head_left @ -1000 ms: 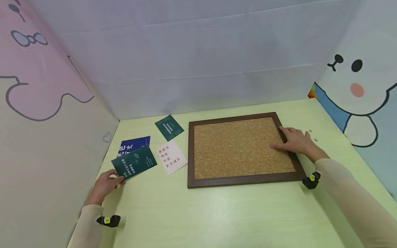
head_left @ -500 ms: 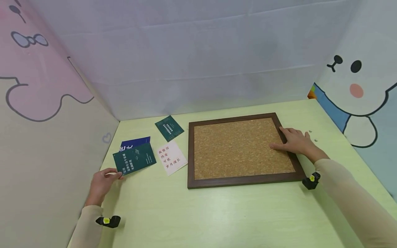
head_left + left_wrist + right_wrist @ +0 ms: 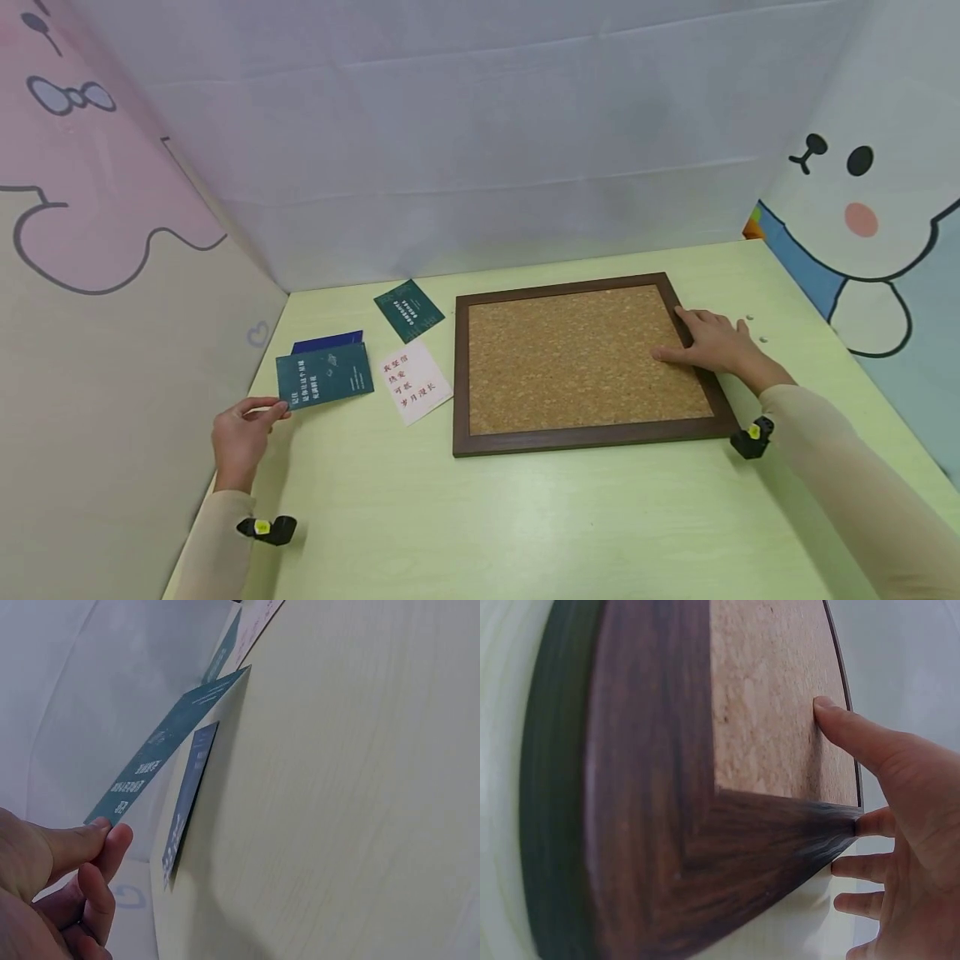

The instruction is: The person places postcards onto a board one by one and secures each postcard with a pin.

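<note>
Thumb and forefinger of my left hand (image 3: 242, 439) pinch the near left corner of a dark green card (image 3: 325, 377) with white writing. In the left wrist view this card (image 3: 169, 742) is raised and tilted above a blue card (image 3: 189, 795) lying on the table. Only a strip of the blue card (image 3: 327, 342) shows in the head view. My right hand (image 3: 712, 340) rests at the right side of a corkboard (image 3: 585, 358) with a brown frame (image 3: 652, 750). Its thumb touches the cork; the other fingers (image 3: 866, 866) extend, fairly straight, at the frame's outer edge.
Between the held card and the corkboard, a white card (image 3: 416, 383) with red writing lies near another green card (image 3: 408, 310). Two small pale round pieces (image 3: 750, 317) lie right of the board. Walls (image 3: 225, 333) enclose the table's left, back and right.
My left hand has raised the green card slightly and drawn it up over the blue card, which is now more covered in the head view. The right hand and corkboard stay put.
</note>
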Demonstrator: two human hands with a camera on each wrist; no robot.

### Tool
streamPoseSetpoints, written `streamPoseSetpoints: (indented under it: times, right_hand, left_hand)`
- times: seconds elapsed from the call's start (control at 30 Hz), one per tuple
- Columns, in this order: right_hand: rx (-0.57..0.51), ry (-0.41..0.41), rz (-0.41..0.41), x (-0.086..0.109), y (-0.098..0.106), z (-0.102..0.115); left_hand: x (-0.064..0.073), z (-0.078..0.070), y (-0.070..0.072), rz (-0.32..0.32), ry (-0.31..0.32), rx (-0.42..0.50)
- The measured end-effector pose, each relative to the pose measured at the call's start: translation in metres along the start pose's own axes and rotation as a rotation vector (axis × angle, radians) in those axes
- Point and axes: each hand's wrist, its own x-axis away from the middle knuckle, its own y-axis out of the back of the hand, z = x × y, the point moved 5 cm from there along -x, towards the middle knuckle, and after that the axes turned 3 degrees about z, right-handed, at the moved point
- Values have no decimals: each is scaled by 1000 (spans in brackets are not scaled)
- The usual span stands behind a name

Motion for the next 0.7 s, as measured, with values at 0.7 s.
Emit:
streamPoseSetpoints:
  times: [0.7]
  right_hand:
    - [2,0,10,1,-2,1]
  left_hand:
    - [-16,-19,-21,-25,-34,311]
